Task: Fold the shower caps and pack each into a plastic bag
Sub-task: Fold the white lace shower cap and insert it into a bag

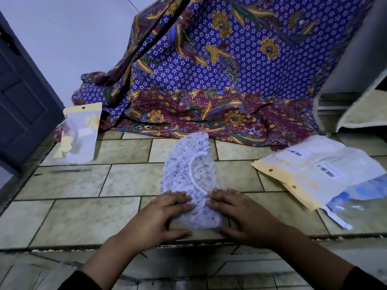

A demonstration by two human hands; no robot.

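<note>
A white shower cap (188,164) with a blue print lies folded in a half-moon on the tiled floor, its white elastic edge curving down the right side. My left hand (161,216) and my right hand (245,216) rest flat on its near end, fingers spread and pressing the cap down from either side. A pile of plastic bags (310,172) with yellow header strips and barcode labels lies to the right. Another bag (79,132) with a yellow header stands at the left, with something pale inside.
A blue and maroon batik cloth (209,80) hangs behind and spills onto the floor. A dark door (23,97) is at the left. A blue item in clear wrap (360,195) lies at the far right. A step edge (62,245) runs below my hands.
</note>
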